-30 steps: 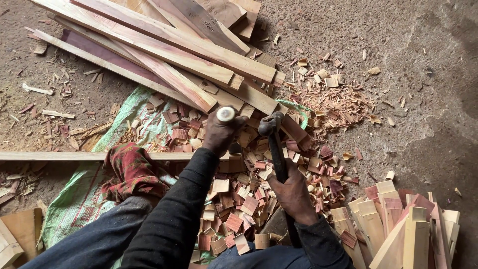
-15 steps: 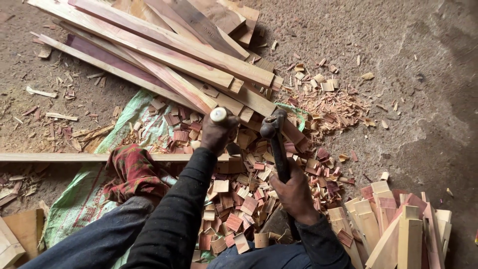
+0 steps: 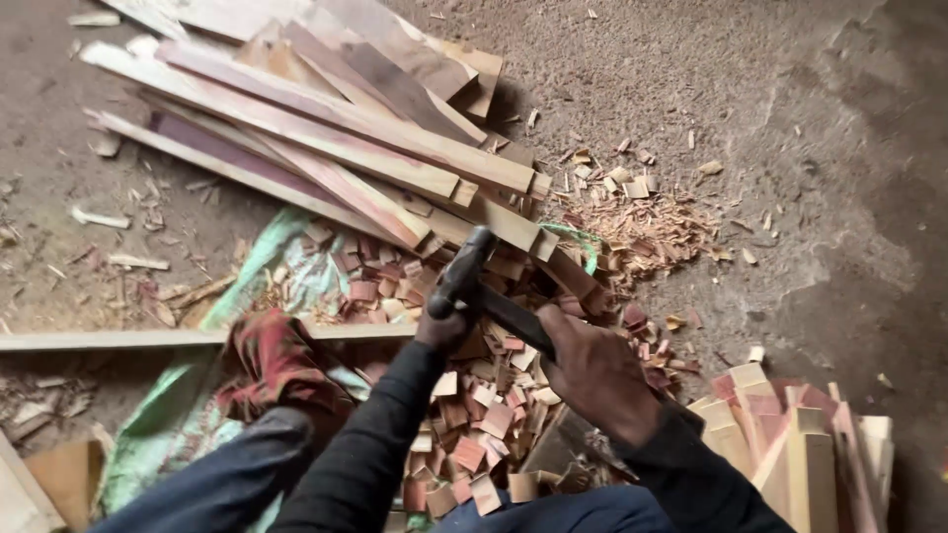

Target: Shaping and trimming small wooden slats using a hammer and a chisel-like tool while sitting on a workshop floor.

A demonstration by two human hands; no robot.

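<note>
Head view looks down on a person working low over a floor littered with small wood pieces. The right hand (image 3: 592,370) has its grip wrapped tight round the dark handle of a hammer (image 3: 474,281), whose head sits at the far end of the handle, over the middle of the chip pile (image 3: 474,424). The left hand (image 3: 441,331) lies just beneath the hammer head, mostly hidden by it; whether its grip is pressed on a workpiece I cannot tell, though it sits where it would steady something under the blow. A stack of long planks (image 3: 326,138) lies far and left, within reach. A bundle of short cut blocks (image 3: 790,444) stands near right, kept apart from the offcuts. A green sheet (image 3: 267,276) under the chips seems placed to catch them. A red cloth (image 3: 272,360) covers the left knee.
</note>
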